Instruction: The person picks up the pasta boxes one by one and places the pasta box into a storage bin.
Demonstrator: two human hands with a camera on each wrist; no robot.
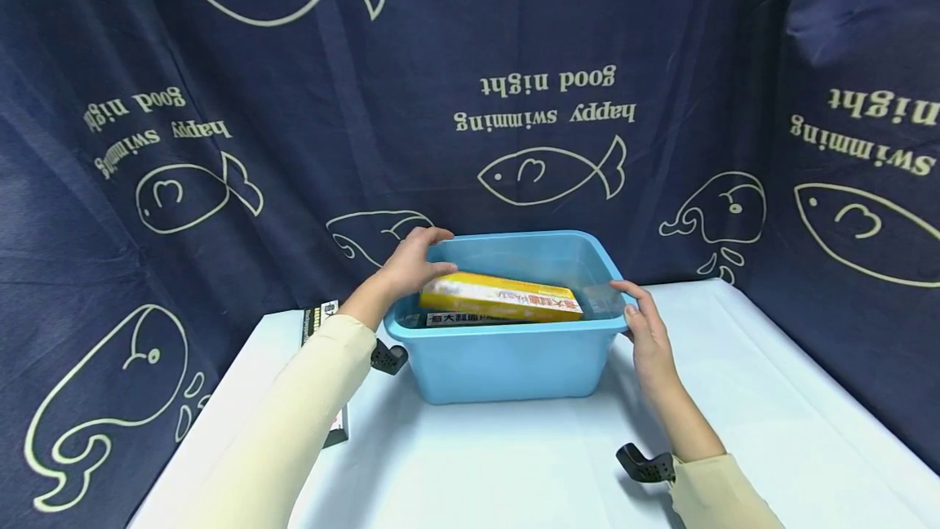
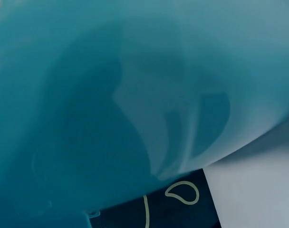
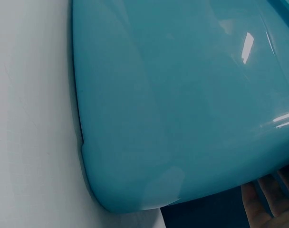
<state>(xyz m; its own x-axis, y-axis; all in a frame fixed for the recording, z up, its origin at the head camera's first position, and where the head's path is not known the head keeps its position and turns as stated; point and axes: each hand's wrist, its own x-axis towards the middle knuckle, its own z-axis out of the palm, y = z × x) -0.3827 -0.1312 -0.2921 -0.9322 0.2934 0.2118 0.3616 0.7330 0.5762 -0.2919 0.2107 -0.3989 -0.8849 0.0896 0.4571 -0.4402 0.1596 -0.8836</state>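
A light blue plastic bin (image 1: 507,366) stands on the white table. My left hand (image 1: 411,266) grips its left rim, the thumb reaching in over the end of a yellow pasta box (image 1: 507,297). At the right rim, my right hand (image 1: 649,341) holds on with the fingertips over the edge. The yellow box lies tilted inside the bin, above a black-and-white box (image 1: 463,318) that is mostly hidden. In the left wrist view the bin's wall (image 2: 149,95) fills most of the picture; the right wrist view shows the fingers (image 3: 273,194) beside its outer wall.
Left of the bin, partly behind my left forearm, a black box (image 1: 338,427) with white print lies on the table (image 1: 485,472). A dark blue curtain (image 1: 411,104) with fish drawings hangs around the back and sides.
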